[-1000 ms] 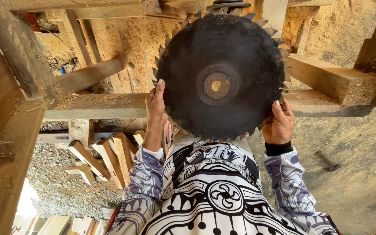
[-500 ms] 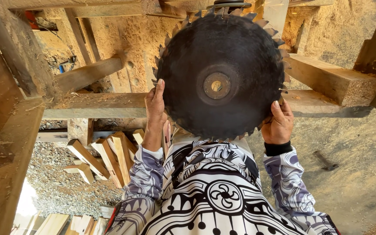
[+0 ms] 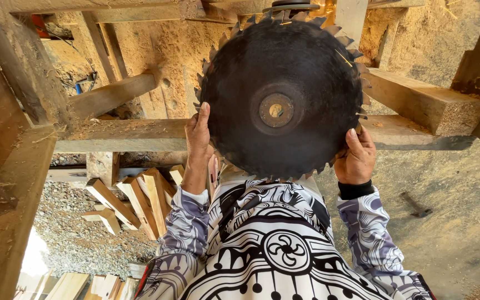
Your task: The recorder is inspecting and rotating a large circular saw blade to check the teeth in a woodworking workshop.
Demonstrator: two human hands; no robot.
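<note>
A large dark circular saw blade (image 3: pixel 306 72) with a toothed rim and a round centre hole stands upright in front of my chest. My left hand (image 3: pixel 198 139) grips its left edge, fingers flat against the teeth. My right hand (image 3: pixel 356 158) holds the lower right edge from below. The top of the blade meets a dark round disc (image 3: pixel 287 5) at the upper frame edge, where a few yellow sparks fly. My patterned black-and-white shirt fills the bottom of the view.
Thick sawdust-covered wooden beams (image 3: pixel 423 103) cross behind the blade, with a heavy post (image 3: pixel 6 166) at the left. Several wood offcuts (image 3: pixel 134 197) lie on gravel below left. A hammer (image 3: pixel 416 204) lies on the sawdust ground at right.
</note>
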